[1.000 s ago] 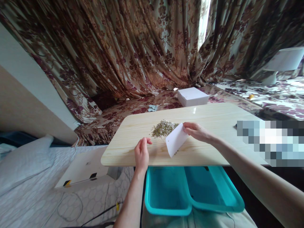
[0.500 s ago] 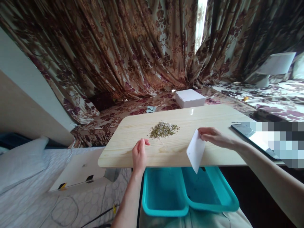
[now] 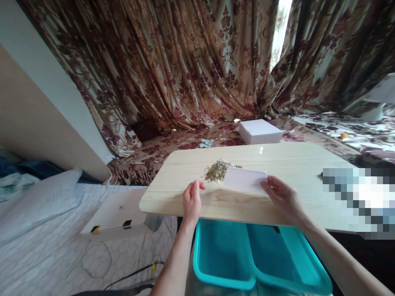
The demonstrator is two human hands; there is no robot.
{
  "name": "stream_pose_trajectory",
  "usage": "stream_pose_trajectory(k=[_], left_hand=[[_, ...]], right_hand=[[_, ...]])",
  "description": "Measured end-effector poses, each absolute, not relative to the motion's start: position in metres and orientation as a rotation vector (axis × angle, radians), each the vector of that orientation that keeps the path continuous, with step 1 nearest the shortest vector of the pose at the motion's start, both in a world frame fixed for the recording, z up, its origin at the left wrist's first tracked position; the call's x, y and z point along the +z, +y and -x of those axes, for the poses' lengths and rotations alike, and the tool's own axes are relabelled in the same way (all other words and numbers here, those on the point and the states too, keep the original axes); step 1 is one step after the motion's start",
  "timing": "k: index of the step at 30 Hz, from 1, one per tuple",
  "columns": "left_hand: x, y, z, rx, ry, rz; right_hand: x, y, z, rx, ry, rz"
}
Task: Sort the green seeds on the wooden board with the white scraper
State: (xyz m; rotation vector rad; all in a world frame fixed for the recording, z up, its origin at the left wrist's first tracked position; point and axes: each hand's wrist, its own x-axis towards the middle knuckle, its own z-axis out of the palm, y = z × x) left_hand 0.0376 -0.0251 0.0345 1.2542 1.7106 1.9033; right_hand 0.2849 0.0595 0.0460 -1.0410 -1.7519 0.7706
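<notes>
A small heap of green-grey seeds [image 3: 217, 170] lies on a pale wooden tabletop [image 3: 286, 160]. My right hand [image 3: 282, 197] grips a white plastic scraper card [image 3: 245, 180], held almost flat with its left edge against the near right side of the heap. My left hand [image 3: 191, 200] rests at the table's near edge, left of the heap, fingers curled with thumb and fingertips close together; nothing shows in them.
Two teal plastic bins [image 3: 224, 261] sit side by side under the table's near edge. A white box [image 3: 260, 130] lies on the patterned bedspread beyond the table. A white bed and a cable are at the left. Heavy floral curtains hang behind.
My right hand swung the scraper card out to the right past the table edge, then brought it back left against the seed heap. My left hand stayed at the near edge.
</notes>
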Motion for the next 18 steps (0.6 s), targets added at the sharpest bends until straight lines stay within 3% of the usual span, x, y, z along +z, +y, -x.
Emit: stream_pose_trajectory(k=[7,18], left_hand=[[0.028,-0.017,-0.023,1.886,1.713,-1.242],[0.018,-0.012,0.025,1.609,1.937,-1.383]], right_hand=[[0.044,0.045,-0.275,0.628,-1.849,1.124],[0.049,-0.010,-0.272,0.664,-1.866,1.053]])
